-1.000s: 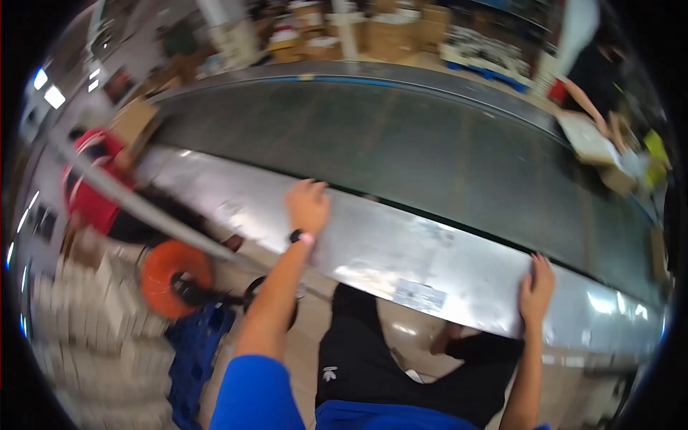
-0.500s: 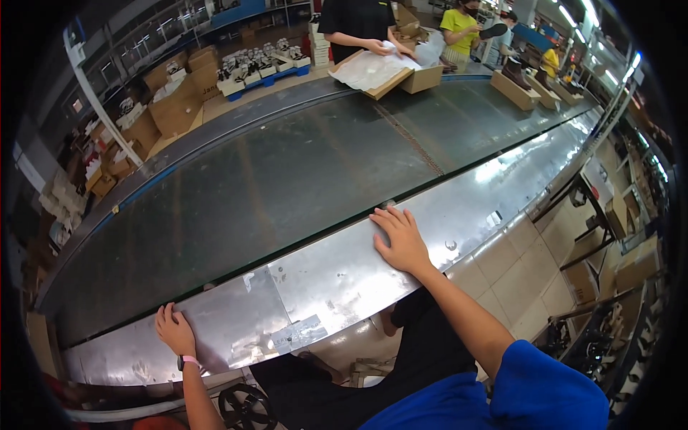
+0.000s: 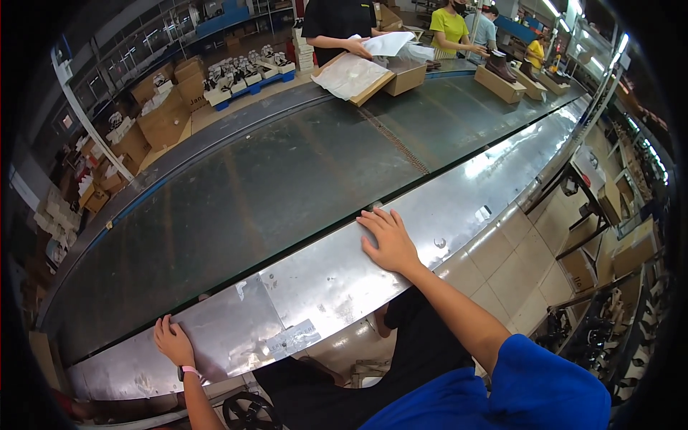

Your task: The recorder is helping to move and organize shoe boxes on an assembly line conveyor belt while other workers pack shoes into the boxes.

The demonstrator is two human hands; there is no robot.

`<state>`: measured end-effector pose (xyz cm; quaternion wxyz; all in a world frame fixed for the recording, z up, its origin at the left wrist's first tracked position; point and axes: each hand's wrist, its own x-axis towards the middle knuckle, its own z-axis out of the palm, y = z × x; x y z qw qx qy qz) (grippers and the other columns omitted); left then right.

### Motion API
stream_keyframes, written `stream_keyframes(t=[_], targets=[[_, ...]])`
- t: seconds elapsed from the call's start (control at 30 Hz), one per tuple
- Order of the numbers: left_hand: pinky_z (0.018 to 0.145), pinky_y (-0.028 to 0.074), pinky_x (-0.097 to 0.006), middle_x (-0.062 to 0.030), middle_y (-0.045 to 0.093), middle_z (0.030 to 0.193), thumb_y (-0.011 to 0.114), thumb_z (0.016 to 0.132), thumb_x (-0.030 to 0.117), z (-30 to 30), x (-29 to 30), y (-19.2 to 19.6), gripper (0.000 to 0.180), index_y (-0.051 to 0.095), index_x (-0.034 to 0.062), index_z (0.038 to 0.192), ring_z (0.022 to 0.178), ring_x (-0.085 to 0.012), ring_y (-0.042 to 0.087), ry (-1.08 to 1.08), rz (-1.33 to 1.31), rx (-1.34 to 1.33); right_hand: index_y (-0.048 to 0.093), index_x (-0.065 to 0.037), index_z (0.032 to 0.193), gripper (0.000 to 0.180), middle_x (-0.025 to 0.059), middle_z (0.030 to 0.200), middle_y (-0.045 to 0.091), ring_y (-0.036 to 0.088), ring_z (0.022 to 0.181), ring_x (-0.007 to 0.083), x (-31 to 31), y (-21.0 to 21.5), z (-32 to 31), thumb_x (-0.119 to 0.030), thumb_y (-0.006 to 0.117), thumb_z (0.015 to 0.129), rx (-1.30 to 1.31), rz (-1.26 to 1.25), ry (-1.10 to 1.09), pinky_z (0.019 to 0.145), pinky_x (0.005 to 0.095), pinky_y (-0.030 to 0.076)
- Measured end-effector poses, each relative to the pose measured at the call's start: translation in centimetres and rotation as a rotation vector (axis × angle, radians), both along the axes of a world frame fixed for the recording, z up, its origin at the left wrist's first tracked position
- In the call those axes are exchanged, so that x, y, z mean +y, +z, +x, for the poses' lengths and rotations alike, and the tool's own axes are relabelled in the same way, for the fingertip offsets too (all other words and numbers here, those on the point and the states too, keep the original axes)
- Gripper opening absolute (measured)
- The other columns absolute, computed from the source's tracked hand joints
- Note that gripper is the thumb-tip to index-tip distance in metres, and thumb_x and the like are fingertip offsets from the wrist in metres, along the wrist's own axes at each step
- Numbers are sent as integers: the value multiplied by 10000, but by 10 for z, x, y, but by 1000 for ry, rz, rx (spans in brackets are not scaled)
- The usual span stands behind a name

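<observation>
My left hand (image 3: 173, 342) rests on the shiny metal ledge (image 3: 322, 295) along the near side of a dark green conveyor belt (image 3: 287, 188). Its fingers lie spread toward the belt's edge, and a pink and black wristband (image 3: 188, 370) circles that wrist. Farther right, my right hand (image 3: 389, 242) lies palm down on the same ledge, fingers apart, fingertips by the gap beside the belt. Neither hand holds anything. Across the belt, a person in a black shirt (image 3: 333, 20) handles white paper (image 3: 389, 44) over an open cardboard box (image 3: 405, 79).
Brown boots (image 3: 502, 68) stand on cardboard boxes (image 3: 499, 87) at the belt's far right. More people in yellow (image 3: 448, 27) work behind. A blue pallet (image 3: 251, 87) of shoes and open cartons (image 3: 163, 122) lie beyond the belt. Shoe racks (image 3: 616, 315) stand to my right.
The view has shifted slightly, while my hands stay on the ledge. The person opposite has spread a white sheet of paper above the box. A person in yellow has lowered a dark shoe toward the boxes.
</observation>
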<state>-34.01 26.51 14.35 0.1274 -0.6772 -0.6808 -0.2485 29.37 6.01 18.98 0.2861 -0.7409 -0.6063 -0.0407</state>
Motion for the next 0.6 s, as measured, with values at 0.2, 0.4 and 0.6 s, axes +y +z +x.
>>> stream_keyframes(t=[0.2, 0.4, 0.6], targets=[[1214, 423, -528, -97, 675, 1499, 580, 1058, 197, 5, -3, 2, 335, 762, 160, 1337, 1435, -356, 568, 4, -13, -9, 682, -104, 1471, 489, 110, 1591, 633, 484, 1565, 348, 0, -1, 1, -293, 677, 1020, -12, 31, 3, 1349, 581, 259], [1216, 422, -533, -100, 676, 1496, 581, 1055, 195, 1, -1, 1, 337, 762, 157, 1337, 1439, -357, 567, 0, 5, 5, 685, -103, 1467, 487, 110, 1588, 634, 484, 1565, 347, 1, -1, -1, -293, 676, 1019, -5, 20, 5, 1349, 576, 259], [1219, 423, -534, -105, 677, 1494, 583, 1050, 192, 0, -1, -1, 340, 758, 161, 1339, 1440, -363, 569, 2, 11, 6, 670, -112, 1488, 508, 102, 1607, 626, 468, 1587, 336, 0, 0, -1, -272, 699, 1006, -5, 0, 4, 1354, 571, 265]])
